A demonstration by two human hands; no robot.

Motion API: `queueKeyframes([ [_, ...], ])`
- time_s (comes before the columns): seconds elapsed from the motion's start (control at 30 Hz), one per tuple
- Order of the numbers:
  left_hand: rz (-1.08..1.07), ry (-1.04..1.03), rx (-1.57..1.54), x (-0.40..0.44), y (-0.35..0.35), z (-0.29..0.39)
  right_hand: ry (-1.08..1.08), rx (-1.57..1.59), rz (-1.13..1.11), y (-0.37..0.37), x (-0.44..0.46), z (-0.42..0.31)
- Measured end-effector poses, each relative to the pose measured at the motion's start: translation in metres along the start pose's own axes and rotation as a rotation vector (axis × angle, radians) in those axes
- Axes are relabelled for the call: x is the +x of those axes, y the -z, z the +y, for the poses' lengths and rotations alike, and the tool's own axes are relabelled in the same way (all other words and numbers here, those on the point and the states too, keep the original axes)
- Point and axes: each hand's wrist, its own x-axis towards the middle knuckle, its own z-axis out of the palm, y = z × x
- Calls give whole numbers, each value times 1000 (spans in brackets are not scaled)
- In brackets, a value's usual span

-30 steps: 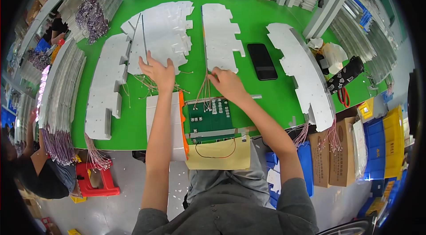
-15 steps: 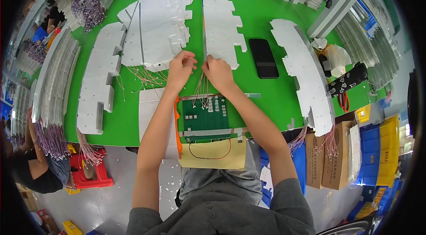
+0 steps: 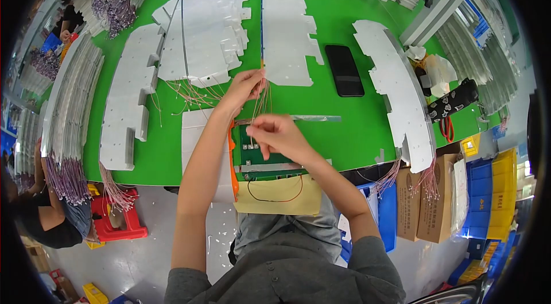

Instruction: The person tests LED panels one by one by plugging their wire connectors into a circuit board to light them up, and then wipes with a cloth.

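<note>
Pinkish wires (image 3: 263, 99) run from the near end of a white panel (image 3: 287, 37) toward a green circuit board (image 3: 251, 157), the landmark for what follows. Beyond the board, the left hand (image 3: 245, 89) has its fingers curled closed around the wires close to the panel. Over the board, the right hand (image 3: 277, 134) pinches thumb and forefinger together on one wire, its other fingers loosely bent. Left of the board stands an orange edge (image 3: 233, 152); on its near side lies a yellow sheet (image 3: 278, 201). Farther out, right of the board, lies a black phone (image 3: 345, 70), its screen dark. Well right of the board, cardboard boxes (image 3: 434, 199) carry a column of printed Chinese characters, and a yellow bin (image 3: 505, 173) bears dark lettering, both too small to read.
</note>
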Motion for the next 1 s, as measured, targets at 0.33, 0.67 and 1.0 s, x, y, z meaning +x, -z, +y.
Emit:
queueKeyframes([
  [0.33,-73,94,109,-2,4,-2,12,-45,189,49,-15,8],
  [0.67,-165,77,192,-3,1,3,173,-506,334,62,-26,34],
  [1.0,-147,100,152,-5,0,3,212,-497,414,54,-25,31],
])
